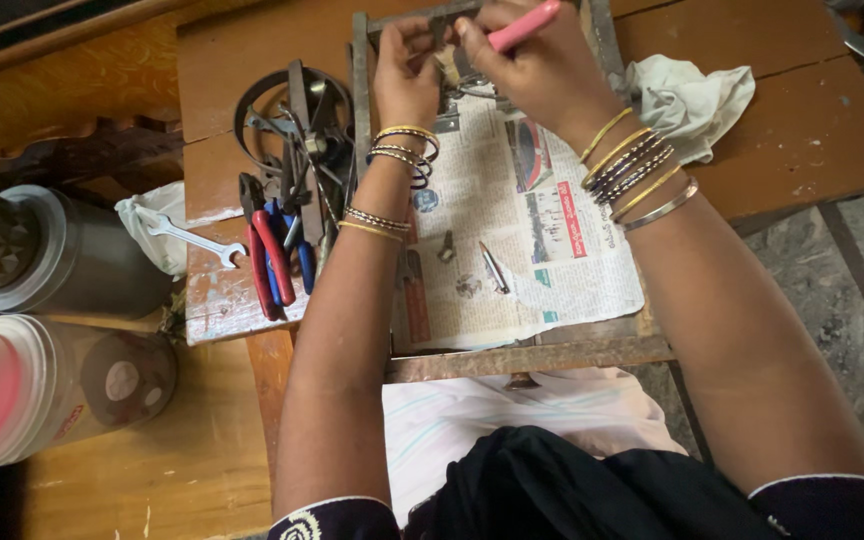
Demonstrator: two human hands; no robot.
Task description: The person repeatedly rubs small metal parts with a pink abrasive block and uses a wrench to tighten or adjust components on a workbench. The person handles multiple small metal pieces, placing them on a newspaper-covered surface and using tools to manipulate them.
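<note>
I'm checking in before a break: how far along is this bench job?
Done: newspaper is spread and small parts lie loose on it. In hand: the right hand works a pink-handled tool on a small piece pinched by the left hand. Left: those loose parts; pliers and wrench lie aside.

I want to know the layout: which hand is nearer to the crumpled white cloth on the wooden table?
Right. The right hand, holding a pink-handled tool, is just left of the crumpled white cloth. The left hand is farther left, beyond the right hand.

Part between hands (449, 62) hidden.
</note>
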